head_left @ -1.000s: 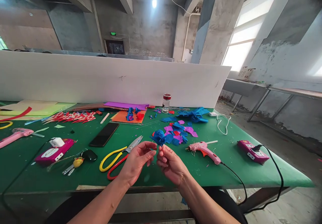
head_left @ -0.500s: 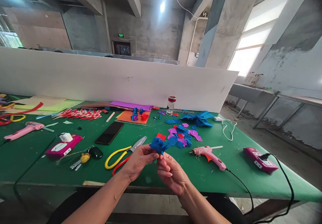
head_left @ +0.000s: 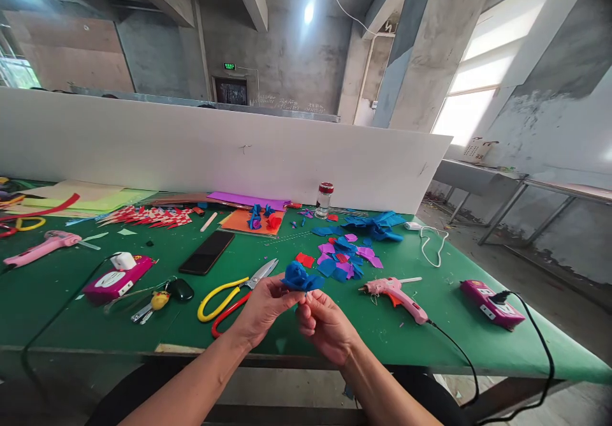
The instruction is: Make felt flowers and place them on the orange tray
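Note:
A blue paper flower with ruffled petals is held up over the front of the green table. My left hand pinches it from the left, thumb at its lower edge. Just below its right side, the fingertips of my right hand are pressed together at the flower's base; any stem there is too small to make out. Behind the flower lie a red paper scrap and a pile of blue and purple pieces. Scissors with yellow and red handles lie beside my left hand.
A pink glue gun and a magenta power box are on the right. To the left are a phone, keys and another power box. A glass jar stands before the white board.
The blue flower has turned slightly and shows a rounder top. My right hand's fingers have curled in closer under it. The view has shifted very slightly.

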`<state>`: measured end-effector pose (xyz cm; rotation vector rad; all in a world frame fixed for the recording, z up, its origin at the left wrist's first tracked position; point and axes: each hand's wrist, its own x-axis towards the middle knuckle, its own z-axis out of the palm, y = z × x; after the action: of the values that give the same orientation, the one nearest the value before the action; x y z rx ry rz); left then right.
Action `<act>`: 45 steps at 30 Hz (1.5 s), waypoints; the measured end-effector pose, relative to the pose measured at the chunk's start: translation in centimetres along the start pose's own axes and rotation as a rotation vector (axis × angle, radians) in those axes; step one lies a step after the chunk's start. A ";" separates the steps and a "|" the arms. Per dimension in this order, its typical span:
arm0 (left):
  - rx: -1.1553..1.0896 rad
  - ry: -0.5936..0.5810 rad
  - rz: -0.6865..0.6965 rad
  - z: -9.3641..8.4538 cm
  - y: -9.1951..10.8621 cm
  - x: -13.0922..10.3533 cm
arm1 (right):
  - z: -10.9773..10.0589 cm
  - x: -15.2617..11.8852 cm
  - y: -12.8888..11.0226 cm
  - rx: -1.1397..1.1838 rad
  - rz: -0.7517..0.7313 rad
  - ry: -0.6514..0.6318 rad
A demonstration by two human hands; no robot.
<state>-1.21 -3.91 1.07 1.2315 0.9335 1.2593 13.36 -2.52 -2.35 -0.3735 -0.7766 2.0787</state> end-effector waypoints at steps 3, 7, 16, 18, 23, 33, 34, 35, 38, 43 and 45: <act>0.114 -0.062 0.086 -0.4 0.7 -0.1 | -0.4 0.2 -0.5 -0.161 -0.052 0.004; 0.330 -0.126 0.255 -1.2 1.4 -0.1 | -0.6 0.4 -1.2 -0.351 -0.176 -0.043; 0.119 -0.194 0.211 -1.9 2.0 -0.5 | 0.3 -1.3 -3.7 -0.803 -0.595 -0.012; 0.033 -0.148 0.207 -2.0 2.5 -0.7 | 0.0 -1.5 -4.3 -0.896 -0.783 0.028; -0.181 -0.103 0.122 -0.9 3.3 -1.6 | -1.2 -0.9 -4.3 -0.966 -0.919 0.053; -0.331 -0.092 -0.161 1.5 3.0 -3.1 | -1.1 -0.1 -2.9 -0.976 -0.828 0.057; -0.331 -0.086 -0.155 1.5 3.0 -3.1 | -1.0 -0.1 -2.9 -0.973 -0.826 0.061; -0.330 -0.081 -0.146 1.5 3.1 -3.1 | -1.0 -0.1 -2.8 -0.969 -0.821 0.066; -0.309 -0.070 -0.120 1.5 3.1 -3.0 | -1.2 0.0 -2.7 -0.931 -0.787 0.085; -0.200 -0.062 -0.091 1.4 2.1 -2.7 | -2.3 0.6 -2.2 -0.777 -0.684 0.089; -0.165 -0.081 -0.079 1.0 1.9 -2.5 | -2.6 0.7 -2.2 -0.765 -0.636 0.056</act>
<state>-0.86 -6.70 2.80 1.0978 0.7960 1.1911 15.70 -0.02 -2.83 -0.5063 -1.4296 1.1248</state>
